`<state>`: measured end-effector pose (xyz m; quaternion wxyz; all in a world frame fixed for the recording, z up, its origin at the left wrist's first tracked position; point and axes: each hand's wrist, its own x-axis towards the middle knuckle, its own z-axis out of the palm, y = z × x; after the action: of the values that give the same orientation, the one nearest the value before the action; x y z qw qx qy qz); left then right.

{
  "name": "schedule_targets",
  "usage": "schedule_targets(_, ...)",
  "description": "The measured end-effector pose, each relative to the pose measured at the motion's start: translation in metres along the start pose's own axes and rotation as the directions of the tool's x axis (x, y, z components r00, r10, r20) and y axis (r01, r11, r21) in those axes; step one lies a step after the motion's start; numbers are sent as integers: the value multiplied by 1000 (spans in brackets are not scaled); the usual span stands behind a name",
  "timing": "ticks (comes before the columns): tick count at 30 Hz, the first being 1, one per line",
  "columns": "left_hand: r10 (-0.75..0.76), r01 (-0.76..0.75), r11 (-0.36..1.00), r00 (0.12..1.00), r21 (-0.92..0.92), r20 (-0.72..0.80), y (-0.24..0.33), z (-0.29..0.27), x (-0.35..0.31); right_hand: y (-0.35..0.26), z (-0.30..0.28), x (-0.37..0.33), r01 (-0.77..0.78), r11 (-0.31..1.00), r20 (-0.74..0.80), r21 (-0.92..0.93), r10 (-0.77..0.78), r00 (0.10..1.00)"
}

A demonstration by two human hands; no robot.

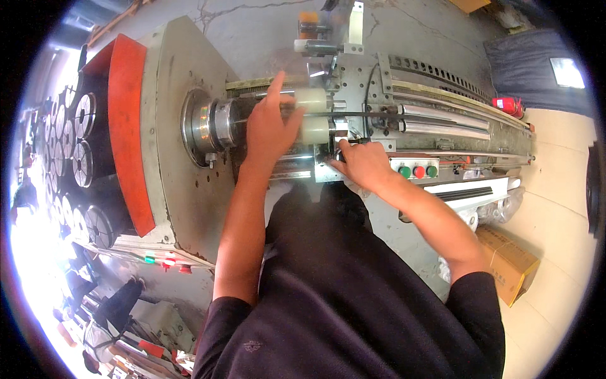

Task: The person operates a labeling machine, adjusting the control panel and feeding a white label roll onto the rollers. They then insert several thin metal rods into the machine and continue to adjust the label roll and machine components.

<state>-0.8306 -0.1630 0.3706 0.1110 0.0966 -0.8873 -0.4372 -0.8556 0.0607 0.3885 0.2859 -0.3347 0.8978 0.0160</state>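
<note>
My left hand (pixel 268 129) is raised over the machine with its index finger and thumb apart, beside two thick whitish rollers (pixel 310 98). A thin black rod (pixel 360 114) runs sideways between the rollers, and its left end is close to my left thumb. My right hand (pixel 365 163) is closed at the near side of the metal carriage (pixel 372 84), just below the lower roller. Whatever its curled fingers grip there is mostly hidden; only a small dark part shows. Left of my left hand, a round steel chuck (pixel 203 126) sticks out of the machine's grey housing (pixel 173 126).
A control box with green and red buttons (pixel 418 171) sits right of my right hand. Shiny long rollers (pixel 445 120) extend rightward along the bed. An orange-red guard (pixel 129 136) and several black spools (pixel 84 114) stand left. A cardboard box (pixel 508 265) lies at the lower right.
</note>
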Motion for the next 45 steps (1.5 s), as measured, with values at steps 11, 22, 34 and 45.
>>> schedule_targets(11,206,-236,963,956,131,209,-3,18,0,44,13,15,561,825,-26,-70,-564,825)
schedule_targets(22,-149,7,934,917,357,371,9,21,20,26,8,-32,300,943,-377,145,-228,898)
schedule_targets(34,-80,84,992,996,-92,44,-17,16,-10,23,37,-10,174,955,-236,-242,-232,944)
schedule_targets(45,-17,-78,957,946,278,324,2,20,20,69,46,-29,-106,802,-257,588,309,916)
